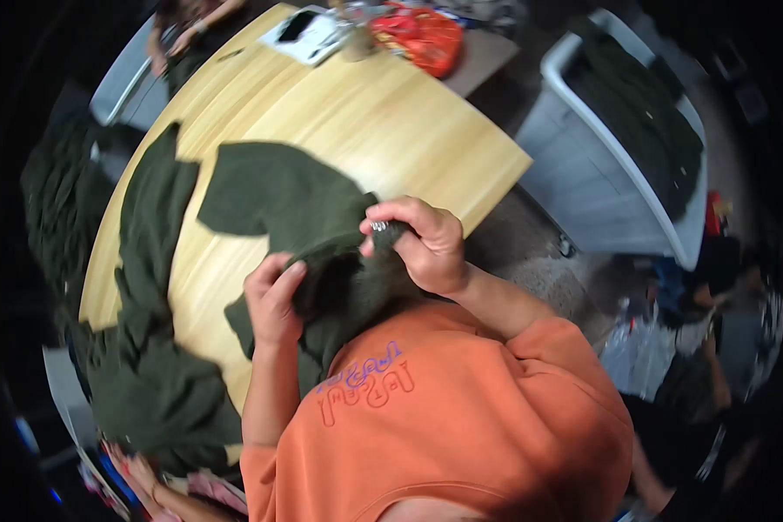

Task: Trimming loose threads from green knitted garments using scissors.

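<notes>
A dark green knit garment (pixel 274 191) lies partly on the table in front of me, and its near part is lifted and bunched towards my body. My left hand (pixel 274 291) grips the garment's edge with the thumb on top. Higher and to the right, my right hand (pixel 426 244) is closed on a bunched bit of the same cloth. A small silvery spot, perhaps a ring, shows at its fingers. Between the hands the fabric sags into a dark opening. Its underside is hidden from view.
More dark green garments (pixel 152 252) lie along the left of the wooden table (pixel 391 113). A grey-white bin (pixel 613 161) holds green cloth at right. A red bag (pixel 422 39) and white tray (pixel 309 39) are at the far end. Another person's hands (pixel 139 478) show lower left.
</notes>
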Demonstrator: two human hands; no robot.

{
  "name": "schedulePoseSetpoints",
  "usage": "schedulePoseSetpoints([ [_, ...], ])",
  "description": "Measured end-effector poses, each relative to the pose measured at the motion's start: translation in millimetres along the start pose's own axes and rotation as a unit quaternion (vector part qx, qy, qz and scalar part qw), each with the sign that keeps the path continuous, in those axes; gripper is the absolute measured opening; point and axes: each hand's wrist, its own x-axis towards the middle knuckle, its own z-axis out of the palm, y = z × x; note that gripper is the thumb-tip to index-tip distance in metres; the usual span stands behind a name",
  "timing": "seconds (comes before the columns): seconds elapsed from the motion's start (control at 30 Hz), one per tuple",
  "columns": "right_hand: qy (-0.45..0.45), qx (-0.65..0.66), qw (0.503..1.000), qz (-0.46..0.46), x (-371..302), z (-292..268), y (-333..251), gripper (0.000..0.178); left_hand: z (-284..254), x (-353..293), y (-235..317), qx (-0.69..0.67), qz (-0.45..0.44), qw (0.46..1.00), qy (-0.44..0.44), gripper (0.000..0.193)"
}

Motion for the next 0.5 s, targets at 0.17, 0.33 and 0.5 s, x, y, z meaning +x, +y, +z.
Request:
schedulePoseSetpoints([
  [0.17, -0.152, -0.15, 0.964, -0.158, 5.7, 23.1, 12.8, 0.031, 14.1, -8.1, 3.5, -0.037, -0.003, 0.999, -0.027, 0.003],
  [0.33, -0.162, -0.216, 0.933, -0.24, 6.9, 35.6, 32.2, 0.027, 1.8, -8.2, -7.0, -0.057, -0.017, 0.998, -0.035, 0.004],
  [0.5, -0.168, -0.3, 0.901, -0.266, 9.9, 40.4, 38.9, 0.015, -5.2, -4.8, -18.5, -0.1, -0.019, 0.994, -0.028, 0.008],
])
